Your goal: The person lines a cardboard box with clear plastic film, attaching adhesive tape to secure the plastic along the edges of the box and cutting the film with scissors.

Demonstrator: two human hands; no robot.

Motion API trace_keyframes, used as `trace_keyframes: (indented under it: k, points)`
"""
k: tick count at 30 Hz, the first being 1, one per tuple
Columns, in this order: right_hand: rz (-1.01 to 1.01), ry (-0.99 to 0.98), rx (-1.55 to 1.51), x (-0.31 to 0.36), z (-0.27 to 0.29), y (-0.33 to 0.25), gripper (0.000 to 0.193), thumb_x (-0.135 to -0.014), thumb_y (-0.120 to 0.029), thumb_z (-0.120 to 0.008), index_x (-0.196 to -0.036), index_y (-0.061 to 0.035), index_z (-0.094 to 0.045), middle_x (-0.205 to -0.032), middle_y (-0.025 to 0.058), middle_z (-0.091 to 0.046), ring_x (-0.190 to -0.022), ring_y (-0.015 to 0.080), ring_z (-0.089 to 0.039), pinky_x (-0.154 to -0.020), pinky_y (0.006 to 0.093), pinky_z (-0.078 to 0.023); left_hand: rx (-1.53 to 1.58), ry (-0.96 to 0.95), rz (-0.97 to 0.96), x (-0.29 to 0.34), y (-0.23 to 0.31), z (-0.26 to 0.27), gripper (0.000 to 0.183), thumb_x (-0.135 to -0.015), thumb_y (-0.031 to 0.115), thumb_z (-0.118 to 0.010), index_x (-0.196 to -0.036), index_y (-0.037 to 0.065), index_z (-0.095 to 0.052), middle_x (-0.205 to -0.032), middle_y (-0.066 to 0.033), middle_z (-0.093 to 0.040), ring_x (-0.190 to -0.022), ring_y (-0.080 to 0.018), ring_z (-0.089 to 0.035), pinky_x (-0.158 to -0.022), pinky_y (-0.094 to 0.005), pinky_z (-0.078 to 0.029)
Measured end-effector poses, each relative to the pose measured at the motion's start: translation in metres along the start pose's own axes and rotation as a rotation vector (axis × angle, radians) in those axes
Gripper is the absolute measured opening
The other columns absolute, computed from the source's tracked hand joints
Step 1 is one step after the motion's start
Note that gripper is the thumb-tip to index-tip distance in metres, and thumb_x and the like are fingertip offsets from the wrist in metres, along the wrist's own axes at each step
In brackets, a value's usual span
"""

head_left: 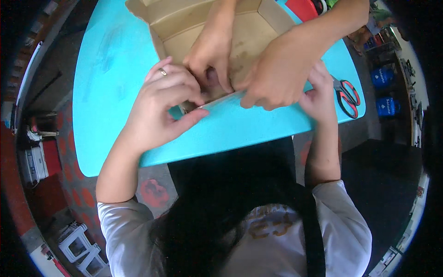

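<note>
Head view: left hand (159, 108) pinching near edge of cardboard box (203, 32), lying open on turquoise table (110, 69). Right hand (318, 94) half hidden behind another person's hands (272, 74); grip unclear. Judgement: keeping edge pressed flat helps.

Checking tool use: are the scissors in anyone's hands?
No, the red-and-black scissors lie untouched on the turquoise table, beside the right hand.
</note>
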State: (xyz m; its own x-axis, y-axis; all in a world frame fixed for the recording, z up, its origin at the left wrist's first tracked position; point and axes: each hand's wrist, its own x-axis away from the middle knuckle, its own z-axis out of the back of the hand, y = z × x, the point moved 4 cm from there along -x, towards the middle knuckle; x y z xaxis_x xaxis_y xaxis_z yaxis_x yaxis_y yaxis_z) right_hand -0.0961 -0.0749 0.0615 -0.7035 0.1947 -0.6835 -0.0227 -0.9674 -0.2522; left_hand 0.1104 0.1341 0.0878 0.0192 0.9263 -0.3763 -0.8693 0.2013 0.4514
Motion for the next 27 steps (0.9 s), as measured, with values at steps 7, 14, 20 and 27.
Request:
trace_keyframes:
  k: [7,14,20,27]
  points:
    - [-0.218,-0.087,-0.179,0.01,-0.001,0.006,0.028,-0.071,-0.012,-0.076,-0.096,-0.0035,-0.068,-0.103,0.0122,-0.067,-0.1,0.0323,-0.062,-0.085,0.0375,-0.049,0.056,-0.09,-0.017,0.001,-0.004,0.004,0.016,-0.064,0.008,-0.074,-0.079,0.007,-0.067,-0.089,-0.0051,-0.065,-0.099,-0.0269,-0.061,-0.11,-0.0505,-0.029]
    - [-0.04,-0.056,-0.093,-0.003,0.004,-0.004,0.026,-0.069,-0.013,-0.08,-0.091,-0.0056,-0.069,-0.088,0.0091,-0.063,-0.088,0.028,-0.061,-0.078,0.0371,-0.048,0.037,-0.07,-0.028,-0.002,0.003,-0.001,0.034,-0.061,0.02,-0.076,-0.092,0.008,-0.069,-0.092,-0.0067,-0.065,-0.096,-0.0271,-0.061,-0.112,-0.0517,-0.027]
    - [0.009,-0.064,0.003,-0.006,0.005,-0.003,0.025,-0.07,-0.015,-0.079,-0.092,-0.0082,-0.068,-0.089,0.0068,-0.064,-0.088,0.0276,-0.061,-0.081,0.0387,-0.046,-0.056,0.087,0.054,-0.006,0.021,-0.016,0.025,-0.07,0.02,-0.079,-0.09,0.008,-0.069,-0.088,-0.0056,-0.067,-0.092,-0.0262,-0.063,-0.107,-0.0484,-0.034]
    - [-0.008,-0.081,-0.024,-0.003,0.006,-0.001,0.028,-0.071,-0.014,-0.078,-0.097,-0.0089,-0.068,-0.09,0.0076,-0.064,-0.09,0.0283,-0.061,-0.082,0.0403,-0.047,-0.168,0.164,0.059,-0.006,0.02,-0.029,0.015,-0.068,0.009,-0.078,-0.076,0.006,-0.065,-0.08,-0.0082,-0.065,-0.089,-0.0263,-0.063,-0.104,-0.0494,-0.038]
